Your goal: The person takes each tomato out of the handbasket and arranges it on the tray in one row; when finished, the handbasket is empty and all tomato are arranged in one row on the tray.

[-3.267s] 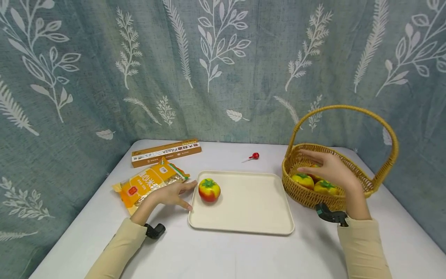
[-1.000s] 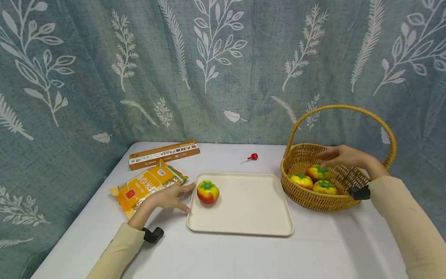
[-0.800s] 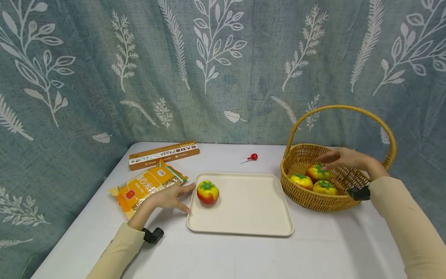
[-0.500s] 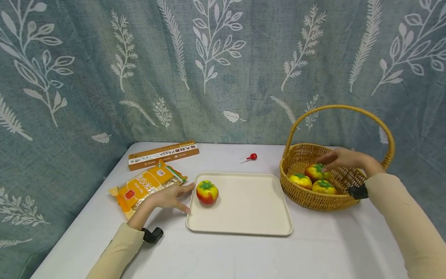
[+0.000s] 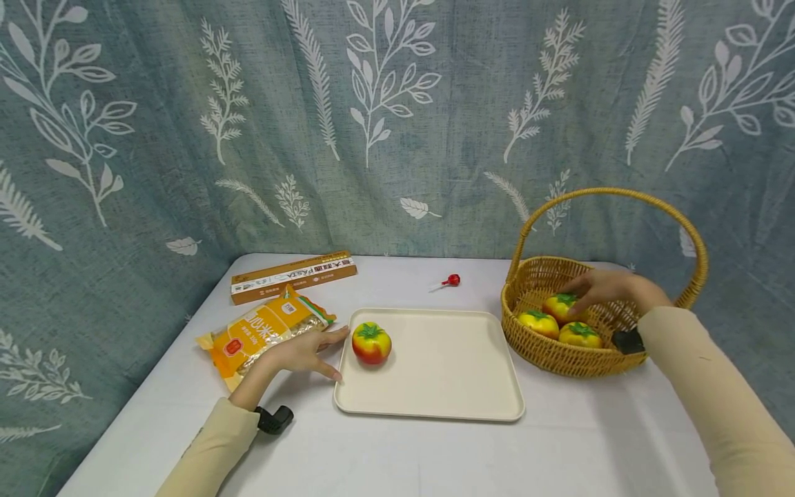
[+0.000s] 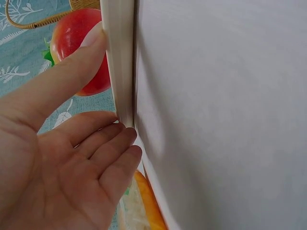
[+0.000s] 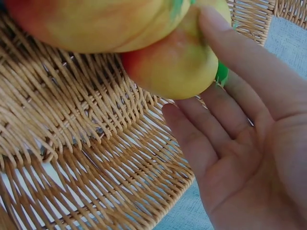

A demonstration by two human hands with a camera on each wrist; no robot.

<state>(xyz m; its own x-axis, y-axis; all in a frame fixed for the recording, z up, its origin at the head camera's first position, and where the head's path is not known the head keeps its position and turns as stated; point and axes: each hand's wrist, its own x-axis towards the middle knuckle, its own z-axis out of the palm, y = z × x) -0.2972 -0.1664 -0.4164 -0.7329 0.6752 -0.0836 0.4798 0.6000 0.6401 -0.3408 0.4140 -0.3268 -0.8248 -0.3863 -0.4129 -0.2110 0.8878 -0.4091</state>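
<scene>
My left hand [image 5: 304, 352] rests with spread fingers and thumb at the left rim of a cream tray [image 5: 447, 366]. In the left wrist view, its thumb tip [image 6: 98, 34] lies against the tray's edge. On the tray, near that hand, sits a red-and-yellow persimmon [image 5: 371, 344] with a green leafy top. My right hand [image 5: 609, 286] reaches into a wicker basket [image 5: 559, 362] and holds the rear persimmon [image 5: 559, 306] between thumb and fingers. Two more persimmons, one at left [image 5: 537, 323] and one in front [image 5: 580, 335], lie beside it in the basket.
An orange bag of grain [image 5: 261, 331] lies left of the tray, behind the left hand. Beyond it is a long brown pasta box [image 5: 292, 277]. A red lollipop [image 5: 453, 280] lies behind the tray. The basket's tall handle [image 5: 609, 191] arches above the right hand.
My right hand has come from above the basket's front, round to its right side, then lowered leftward onto the rear persimmon and taken hold of it. The left hand stays at the tray's rim.
</scene>
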